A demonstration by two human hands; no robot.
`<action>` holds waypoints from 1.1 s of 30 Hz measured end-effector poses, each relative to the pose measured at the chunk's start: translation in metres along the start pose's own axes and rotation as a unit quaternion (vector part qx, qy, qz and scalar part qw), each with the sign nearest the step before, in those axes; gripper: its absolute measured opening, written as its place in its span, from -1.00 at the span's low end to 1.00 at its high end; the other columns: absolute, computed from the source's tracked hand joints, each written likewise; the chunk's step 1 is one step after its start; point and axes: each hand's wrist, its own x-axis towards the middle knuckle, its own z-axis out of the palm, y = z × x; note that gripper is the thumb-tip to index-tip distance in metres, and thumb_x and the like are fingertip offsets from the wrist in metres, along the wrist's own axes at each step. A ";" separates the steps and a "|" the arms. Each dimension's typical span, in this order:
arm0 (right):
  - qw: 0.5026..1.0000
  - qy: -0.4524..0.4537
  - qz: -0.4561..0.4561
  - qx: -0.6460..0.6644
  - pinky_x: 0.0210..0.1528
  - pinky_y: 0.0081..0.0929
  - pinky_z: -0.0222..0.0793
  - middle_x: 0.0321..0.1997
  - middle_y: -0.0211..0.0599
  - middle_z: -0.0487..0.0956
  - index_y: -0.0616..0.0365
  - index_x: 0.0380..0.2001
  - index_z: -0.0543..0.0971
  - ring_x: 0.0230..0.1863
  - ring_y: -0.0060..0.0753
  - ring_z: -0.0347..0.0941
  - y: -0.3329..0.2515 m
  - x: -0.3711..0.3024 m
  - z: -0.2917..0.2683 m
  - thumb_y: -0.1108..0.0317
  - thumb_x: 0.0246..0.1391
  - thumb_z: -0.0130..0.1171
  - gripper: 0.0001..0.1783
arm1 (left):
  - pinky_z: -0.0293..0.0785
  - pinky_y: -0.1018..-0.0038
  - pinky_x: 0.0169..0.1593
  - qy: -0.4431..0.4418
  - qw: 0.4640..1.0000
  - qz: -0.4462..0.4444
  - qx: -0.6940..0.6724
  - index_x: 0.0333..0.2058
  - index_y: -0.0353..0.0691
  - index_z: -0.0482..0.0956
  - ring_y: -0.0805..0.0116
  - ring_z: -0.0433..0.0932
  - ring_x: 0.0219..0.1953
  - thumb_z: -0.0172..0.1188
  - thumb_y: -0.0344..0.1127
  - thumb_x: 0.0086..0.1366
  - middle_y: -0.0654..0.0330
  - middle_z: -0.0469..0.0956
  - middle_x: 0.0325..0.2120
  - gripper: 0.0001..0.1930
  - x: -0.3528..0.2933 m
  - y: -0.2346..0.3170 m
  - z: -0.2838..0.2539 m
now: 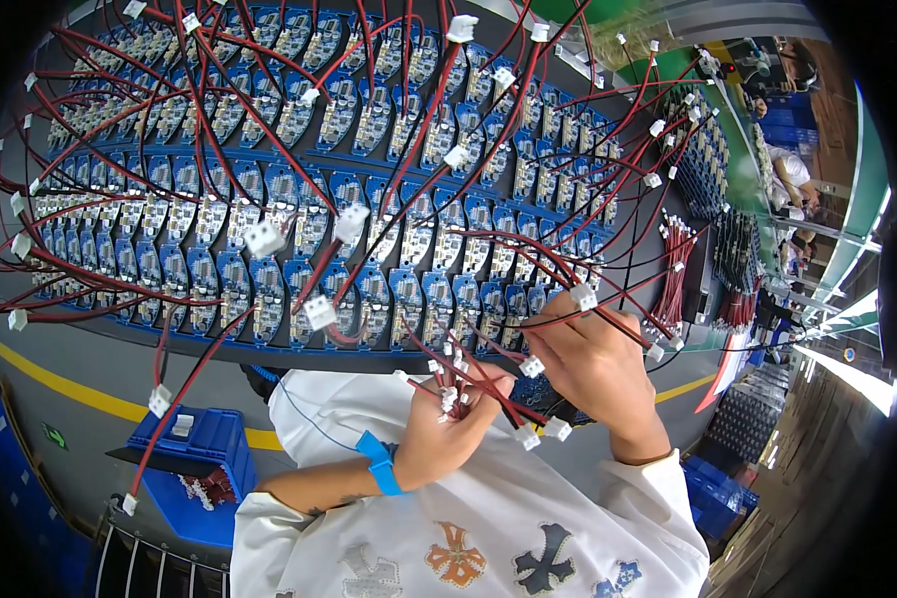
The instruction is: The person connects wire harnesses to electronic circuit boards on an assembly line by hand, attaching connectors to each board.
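Observation:
Below the near edge of the circuit board panel, my left hand (447, 434) is closed around a bundle of short red-and-black wires (450, 399) with small white plugs. A blue wrist strap (379, 463) with a thin cord sits on that arm. To its right, my right hand (593, 364) is pinched at the panel's near right edge. A thin red wire runs to its fingertips, and the wire's end is hidden. Rows of blue circuit boards (369, 299) fill the panel, many with wires and white plugs (319, 312) sticking up or hanging over the edge.
More wire bundles (676, 274) lie right of the panel, beside stacked boards (696, 149). On the floor at left stands a blue bin (194, 503) with a dark sheet and wires inside. A metal rack (149, 563) is below it. People sit farther off at right.

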 end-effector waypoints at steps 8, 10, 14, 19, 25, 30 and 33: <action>0.997 -0.073 -0.003 -0.009 -0.50 -0.41 0.20 -0.48 -0.43 0.38 0.06 -0.57 0.46 -0.43 -0.40 0.34 -0.005 0.012 -0.009 0.44 -0.37 0.11 -0.86 | -0.06 0.72 -0.59 -0.011 1.000 -0.003 -0.003 -0.35 -0.33 0.46 0.81 0.07 -0.63 0.11 -0.48 0.16 0.54 0.21 -0.69 -0.92 0.001 -0.002 0.000; 0.999 -0.012 -0.028 -0.007 -0.54 -0.41 0.19 -0.50 -0.42 0.37 0.07 -0.58 0.45 -0.45 -0.40 0.35 -0.006 0.014 -0.009 0.45 -0.38 0.10 -0.86 | -0.06 0.71 -0.59 -0.008 1.000 -0.007 -0.012 -0.35 -0.33 0.46 0.80 0.07 -0.63 0.11 -0.48 0.16 0.54 0.21 -0.70 -0.92 0.001 -0.002 0.000; 0.994 -0.106 -0.018 -0.037 -0.52 -0.46 0.22 -0.53 -0.35 0.38 0.14 -0.60 0.41 -0.45 -0.36 0.36 -0.009 0.020 -0.014 0.47 -0.41 0.07 -0.86 | -0.04 0.72 -0.59 -0.009 1.000 -0.005 -0.002 -0.36 -0.32 0.45 0.80 0.08 -0.62 0.12 -0.47 0.16 0.53 0.22 -0.70 -0.92 0.003 -0.001 0.002; 0.981 -0.190 -0.013 -0.044 -0.34 -0.43 0.28 -0.52 -0.31 0.40 0.20 -0.56 0.43 -0.33 -0.31 0.37 -0.014 0.026 -0.020 0.49 -0.40 0.06 -0.84 | 0.08 0.74 -0.56 -0.024 0.999 0.024 0.014 -0.34 -0.31 0.46 0.80 0.15 -0.60 0.12 -0.46 0.16 0.49 0.31 -0.65 -0.91 0.001 -0.005 0.002; 0.993 -0.020 -0.073 0.086 -0.23 -0.37 0.27 -0.37 -0.26 0.46 0.26 -0.44 0.53 -0.30 -0.23 0.37 -0.011 0.003 -0.035 0.45 -0.38 0.16 -0.72 | 0.17 0.69 -0.56 -0.047 0.997 0.009 0.067 -0.32 -0.33 0.49 0.74 0.25 -0.59 0.09 -0.46 0.14 0.38 0.44 -0.61 -0.88 0.001 0.000 0.001; 0.952 0.059 0.006 0.301 -0.30 -0.34 0.30 -0.40 -0.13 0.47 0.39 -0.43 0.54 -0.39 -0.19 0.39 -0.026 0.003 -0.034 0.38 -0.29 0.25 -0.69 | 0.28 0.43 -0.53 -0.190 0.973 0.079 0.104 -0.35 -0.30 0.50 0.30 0.40 -0.64 0.15 -0.39 0.08 0.15 0.46 -0.63 -0.84 0.002 -0.003 0.004; 0.884 0.037 -0.002 0.466 -0.30 -0.30 0.32 -0.40 -0.09 0.48 0.40 -0.40 0.54 -0.38 -0.13 0.40 -0.017 -0.001 -0.020 0.40 -0.26 0.25 -0.69 | 0.34 0.32 -0.46 -0.279 0.926 0.119 0.224 -0.34 -0.27 0.48 0.12 0.46 -0.55 0.14 -0.35 0.08 0.11 0.48 -0.59 -0.83 0.003 -0.013 0.002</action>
